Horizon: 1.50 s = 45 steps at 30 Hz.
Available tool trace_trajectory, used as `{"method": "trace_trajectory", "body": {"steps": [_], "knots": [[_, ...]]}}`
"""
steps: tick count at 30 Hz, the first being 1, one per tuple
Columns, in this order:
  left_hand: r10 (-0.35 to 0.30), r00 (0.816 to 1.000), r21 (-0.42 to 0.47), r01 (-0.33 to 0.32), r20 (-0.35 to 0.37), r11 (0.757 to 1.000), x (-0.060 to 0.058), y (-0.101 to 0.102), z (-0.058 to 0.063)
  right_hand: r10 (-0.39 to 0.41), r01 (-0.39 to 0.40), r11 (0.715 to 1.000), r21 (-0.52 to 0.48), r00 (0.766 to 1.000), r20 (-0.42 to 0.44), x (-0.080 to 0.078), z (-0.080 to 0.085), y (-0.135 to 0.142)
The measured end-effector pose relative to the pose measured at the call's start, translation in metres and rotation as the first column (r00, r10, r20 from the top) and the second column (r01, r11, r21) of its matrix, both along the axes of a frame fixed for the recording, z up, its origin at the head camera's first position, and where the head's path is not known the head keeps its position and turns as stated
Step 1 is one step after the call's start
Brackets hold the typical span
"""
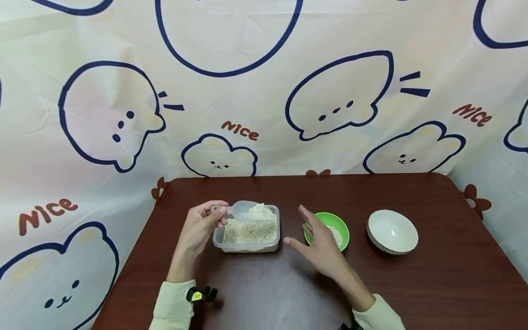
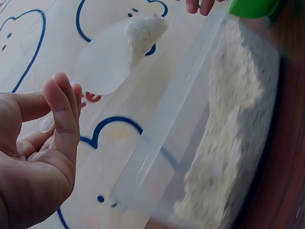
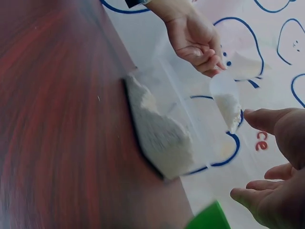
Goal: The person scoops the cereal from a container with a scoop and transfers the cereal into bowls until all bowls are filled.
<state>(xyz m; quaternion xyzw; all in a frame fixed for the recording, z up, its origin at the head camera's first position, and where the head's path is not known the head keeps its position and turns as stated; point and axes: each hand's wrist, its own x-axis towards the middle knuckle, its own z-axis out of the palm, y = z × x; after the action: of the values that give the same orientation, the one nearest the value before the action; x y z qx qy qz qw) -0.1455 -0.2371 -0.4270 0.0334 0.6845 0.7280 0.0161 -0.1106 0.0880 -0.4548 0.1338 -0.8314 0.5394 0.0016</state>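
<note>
Above the plastic tub [image 1: 246, 248], raised clear of the powder [image 1: 247, 233], a see-through scoop [image 1: 240, 211] with a pale heap at its tip. On its handle, a firm pinch from the left hand [image 1: 200, 229], thumb against fingertips, the fingers partly bent. Across from it, with a gap between, the right hand [image 1: 319, 250], thumb and fingers well apart, nothing in its grasp, partly in front of the green bowl [image 1: 344, 229] from the head camera's viewpoint.

Within the tub, powder heaped unevenly, with a sloping, broken surface against the clear wall. To the right of the tub on the table [image 1: 264, 293], the green bowl with a little pale powder inside. Farther right, well apart from the tub, a white bowl [image 1: 393, 231], upright. At the left wrist, a small black device [image 1: 202, 294] beside a pale sleeve [image 1: 171, 305]. Behind the dark brown table, a pale sheet [image 1: 264, 101] with blue-outlined cartoon figures and the word "Nice" in brown.
</note>
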Motion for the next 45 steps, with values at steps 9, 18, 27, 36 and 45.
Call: {"method": "trace_trajectory", "body": {"steps": [9, 18, 27, 36, 45], "knots": [[-0.088, 0.996, 0.029, 0.088, -0.002, 0.996, -0.012, 0.044, 0.003, -0.112, 0.120, 0.984, 0.128, 0.992, -0.061, 0.003, 0.003, 0.041], [-0.155, 0.988, 0.006, 0.155, 0.023, 0.988, -0.015, 0.080, -0.002, -0.146, 0.159, 0.967, 0.198, 0.986, -0.078, 0.007, -0.002, 0.071], [-0.220, 0.975, -0.002, 0.220, 0.036, 0.975, -0.018, 0.110, -0.005, -0.138, 0.143, 0.970, 0.196, 0.990, -0.040, 0.015, -0.011, 0.093], [-0.227, 0.973, -0.091, 0.230, 0.038, 0.969, -0.019, 0.128, -0.006, -0.107, 0.102, 0.974, 0.200, 0.994, 0.015, 0.019, -0.029, 0.098], [-0.253, 0.967, -0.257, 0.245, 0.004, 0.935, -0.025, 0.140, 0.003, -0.102, 0.093, 0.985, 0.145, 0.993, 0.055, 0.019, -0.037, 0.099]]}}
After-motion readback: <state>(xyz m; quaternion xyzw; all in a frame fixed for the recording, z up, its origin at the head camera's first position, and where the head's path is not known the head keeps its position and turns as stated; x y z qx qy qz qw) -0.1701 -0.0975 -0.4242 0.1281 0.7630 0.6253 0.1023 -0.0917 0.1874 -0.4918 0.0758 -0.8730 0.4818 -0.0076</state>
